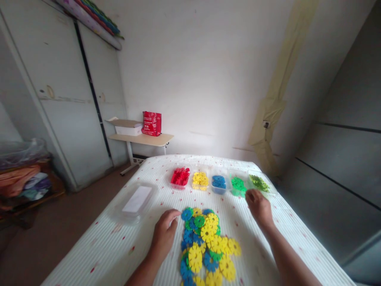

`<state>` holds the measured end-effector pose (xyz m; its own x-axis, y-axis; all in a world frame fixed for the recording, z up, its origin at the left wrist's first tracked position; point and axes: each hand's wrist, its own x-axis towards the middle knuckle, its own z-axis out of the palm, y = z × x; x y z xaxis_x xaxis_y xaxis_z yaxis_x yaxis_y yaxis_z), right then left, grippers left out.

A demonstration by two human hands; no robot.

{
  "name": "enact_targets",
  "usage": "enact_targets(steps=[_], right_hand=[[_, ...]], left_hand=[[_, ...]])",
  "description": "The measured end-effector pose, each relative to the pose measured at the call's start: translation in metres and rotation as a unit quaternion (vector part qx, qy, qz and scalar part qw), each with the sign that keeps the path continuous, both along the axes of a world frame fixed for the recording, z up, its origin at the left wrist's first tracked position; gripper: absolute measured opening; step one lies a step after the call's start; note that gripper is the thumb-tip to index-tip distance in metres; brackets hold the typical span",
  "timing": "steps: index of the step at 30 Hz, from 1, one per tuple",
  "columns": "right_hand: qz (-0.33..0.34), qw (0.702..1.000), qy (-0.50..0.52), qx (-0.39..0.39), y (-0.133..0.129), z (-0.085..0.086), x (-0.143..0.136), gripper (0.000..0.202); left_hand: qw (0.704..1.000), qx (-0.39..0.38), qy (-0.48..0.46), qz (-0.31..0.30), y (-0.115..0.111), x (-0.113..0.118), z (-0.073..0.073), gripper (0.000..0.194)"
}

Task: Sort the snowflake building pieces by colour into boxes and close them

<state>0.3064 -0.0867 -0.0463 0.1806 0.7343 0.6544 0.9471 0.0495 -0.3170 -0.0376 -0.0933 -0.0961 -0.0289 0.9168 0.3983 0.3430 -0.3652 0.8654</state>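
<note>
5 clear plastic tubs, notched discs beside left hand, ribbed cloth

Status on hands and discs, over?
Left hand beside the disc pile. Right hand by the tub of green pieces, grip hidden. Nothing seen between left hand and pile.

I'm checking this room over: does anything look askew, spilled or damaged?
The yellowish tape looks odd: wrinkled strips run slantwise down the wall and around the socket, perhaps a makeshift repair. Mixed-colour discs lie clustered outside the colour-sorted tubs, but nothing looks clearly spilled.
</note>
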Motion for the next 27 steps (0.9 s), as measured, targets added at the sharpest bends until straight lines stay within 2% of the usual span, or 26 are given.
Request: enact_targets(steps=[5, 10, 13, 18, 27], right_hand=[[0.039, 0.993, 0.011, -0.107, -0.024, -0.027, 0.003, 0.021], [-0.013, 0.984, 0.002, -0.176, -0.021, -0.033, 0.0, 0.017], [-0.034, 0.982, -0.006, -0.186, -0.019, -0.033, -0.004, 0.016], [-0.028, 0.982, -0.012, -0.185, -0.02, -0.033, -0.003, 0.016], [-0.023, 0.982, 0.002, -0.186, -0.021, -0.032, -0.003, 0.016]], left_hand=[[1.0, 0.009, 0.013, 0.0, 0.0, 0.002, -0.001, 0.022], [0.989, 0.042, 0.143, -0.001, 0.01, 0.016, 0.006, 0.027], [0.978, 0.034, 0.205, -0.006, 0.021, 0.032, 0.013, 0.026], [0.966, 0.022, 0.257, -0.022, 0.028, 0.053, 0.018, 0.021], [0.961, 0.017, 0.274, -0.034, 0.021, 0.049, 0.021, 0.019]])
